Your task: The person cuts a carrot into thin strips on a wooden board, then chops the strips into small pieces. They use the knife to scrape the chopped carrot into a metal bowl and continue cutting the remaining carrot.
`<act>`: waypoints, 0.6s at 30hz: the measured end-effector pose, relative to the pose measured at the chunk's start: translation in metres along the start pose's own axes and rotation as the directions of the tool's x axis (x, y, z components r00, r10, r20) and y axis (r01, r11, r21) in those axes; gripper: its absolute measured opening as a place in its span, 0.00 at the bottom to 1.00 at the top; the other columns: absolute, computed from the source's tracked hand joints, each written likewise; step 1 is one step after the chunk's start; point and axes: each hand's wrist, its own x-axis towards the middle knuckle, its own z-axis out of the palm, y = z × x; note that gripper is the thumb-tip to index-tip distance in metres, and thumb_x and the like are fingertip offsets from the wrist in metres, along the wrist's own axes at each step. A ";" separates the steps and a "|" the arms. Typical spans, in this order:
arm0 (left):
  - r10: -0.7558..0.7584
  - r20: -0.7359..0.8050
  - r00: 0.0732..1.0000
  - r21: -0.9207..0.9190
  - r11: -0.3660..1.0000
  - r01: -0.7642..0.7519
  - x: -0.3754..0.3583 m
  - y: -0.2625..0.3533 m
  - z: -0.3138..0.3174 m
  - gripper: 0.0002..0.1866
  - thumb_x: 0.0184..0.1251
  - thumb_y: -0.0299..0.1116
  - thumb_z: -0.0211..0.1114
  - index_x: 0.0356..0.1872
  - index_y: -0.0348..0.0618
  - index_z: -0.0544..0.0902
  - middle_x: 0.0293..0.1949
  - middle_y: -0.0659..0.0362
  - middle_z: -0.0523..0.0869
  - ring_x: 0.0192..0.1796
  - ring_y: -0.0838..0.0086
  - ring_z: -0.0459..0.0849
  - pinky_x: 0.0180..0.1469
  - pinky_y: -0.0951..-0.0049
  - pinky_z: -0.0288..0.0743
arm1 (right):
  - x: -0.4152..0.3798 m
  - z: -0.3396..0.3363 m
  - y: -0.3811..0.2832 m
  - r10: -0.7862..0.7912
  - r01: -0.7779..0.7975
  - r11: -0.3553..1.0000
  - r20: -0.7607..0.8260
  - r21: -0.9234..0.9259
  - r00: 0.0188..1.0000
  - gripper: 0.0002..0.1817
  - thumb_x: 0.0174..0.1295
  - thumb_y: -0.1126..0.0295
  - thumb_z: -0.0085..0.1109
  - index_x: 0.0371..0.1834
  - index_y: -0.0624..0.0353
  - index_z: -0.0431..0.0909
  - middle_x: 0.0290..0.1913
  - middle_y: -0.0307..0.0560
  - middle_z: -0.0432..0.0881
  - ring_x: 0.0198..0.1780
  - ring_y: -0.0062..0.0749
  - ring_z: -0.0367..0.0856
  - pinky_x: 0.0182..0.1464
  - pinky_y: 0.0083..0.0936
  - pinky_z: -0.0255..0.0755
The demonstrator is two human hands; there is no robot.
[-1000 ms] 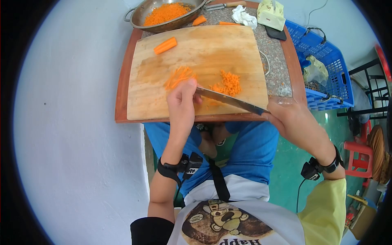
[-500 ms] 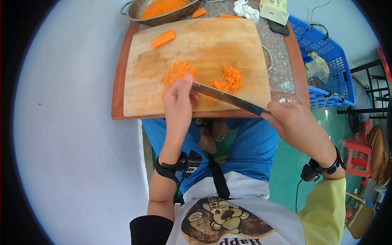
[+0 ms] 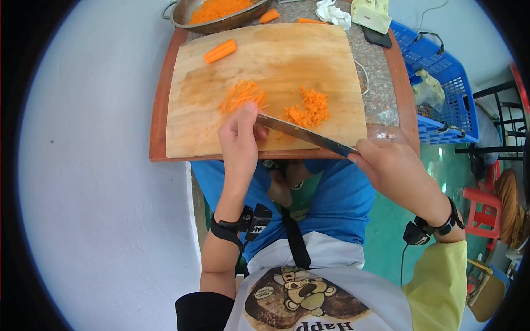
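My right hand (image 3: 389, 163) is wrapped round the handle of a long knife (image 3: 306, 134), whose blade points left over the near part of the wooden cutting board (image 3: 265, 49). At the blade's far end, my left hand (image 3: 240, 129) has its fingers curled together, with the thumb at the tip; whatever they hold is hidden. Just beyond the left hand lies a loose heap of carrot strips (image 3: 243, 92). Finely chopped carrot (image 3: 309, 107) forms a pile beyond the blade, right of centre. A thicker carrot piece (image 3: 220, 51) rests at the board's upper left.
A metal pan (image 3: 221, 21) of chopped carrot stands behind the board. Along the back are carrot pieces (image 3: 269, 16), crumpled white tissue (image 3: 333, 14) and a phone (image 3: 377, 37). To the right are a blue basket (image 3: 447, 71) and a red stool (image 3: 482, 212).
My right hand and the knife handle have shifted slightly left. My left hand has moved very little, and the carrot heaps look nearly the same.
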 end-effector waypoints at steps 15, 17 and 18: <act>0.038 -0.007 0.999 0.020 0.999 -0.038 -0.004 0.010 -0.003 0.19 0.70 0.42 0.49 0.31 0.34 0.78 0.29 0.59 0.77 0.28 0.78 0.73 0.34 0.79 0.68 | 0.000 -0.003 -0.002 -0.040 0.039 0.998 -0.009 -0.041 0.999 0.08 0.57 0.71 0.58 0.27 0.61 0.71 0.22 0.53 0.74 0.29 0.51 0.73 0.38 0.41 0.65; 0.016 -0.005 1.000 0.050 0.999 -0.015 -0.004 0.006 -0.004 0.19 0.71 0.41 0.49 0.31 0.34 0.78 0.29 0.59 0.78 0.29 0.78 0.73 0.34 0.79 0.68 | 0.000 -0.002 -0.001 -0.044 0.044 0.998 -0.011 -0.043 0.999 0.07 0.57 0.71 0.58 0.27 0.61 0.71 0.21 0.53 0.74 0.29 0.51 0.73 0.38 0.40 0.65; -0.004 -0.004 1.000 0.080 0.997 0.005 -0.003 0.005 -0.005 0.19 0.71 0.41 0.48 0.31 0.34 0.78 0.30 0.58 0.78 0.29 0.78 0.73 0.35 0.79 0.68 | 0.001 0.003 0.001 -0.097 0.096 0.995 -0.049 -0.039 0.994 0.08 0.58 0.69 0.57 0.27 0.61 0.70 0.19 0.53 0.74 0.25 0.50 0.75 0.30 0.40 0.67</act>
